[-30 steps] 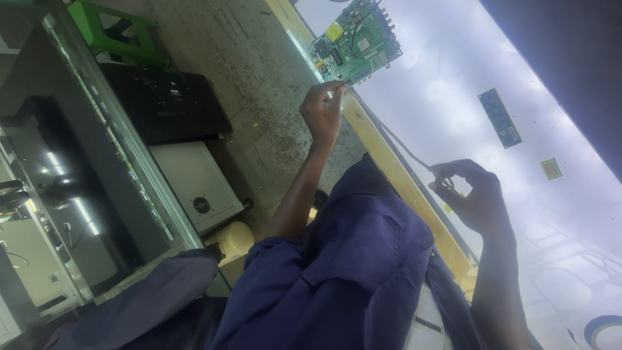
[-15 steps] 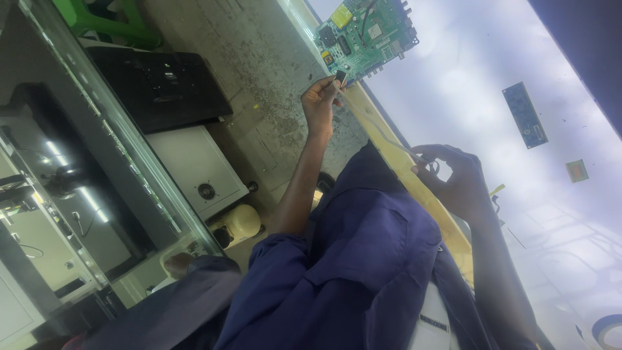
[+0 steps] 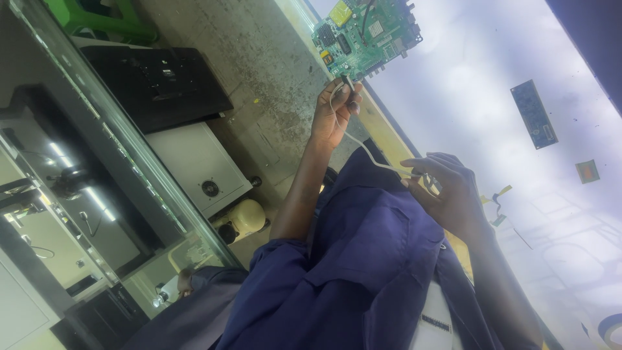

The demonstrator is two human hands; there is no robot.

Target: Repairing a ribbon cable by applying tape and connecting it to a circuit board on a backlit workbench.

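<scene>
View strongly tilted. Main light: glowing white panel (image 3: pixel 492 129) at right, overexposed, washing out detail near its middle. Hands and forearms backlit, dark, little surface detail. Blue garment (image 3: pixel 363 272) evenly lit, soft. Left side dimmer; glass cabinet (image 3: pixel 78 214) carries streaky reflections of tube lights. Circuit board (image 3: pixel 366 32) fairly sharp. Mild softness throughout, corners darker.

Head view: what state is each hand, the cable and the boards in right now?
left hand: raised, pinching one cable end
right hand: closed on the other cable end
white cable: slack between both hands
green circuit board: lying flat on the lit panel
blue board: flat, untouched
</scene>
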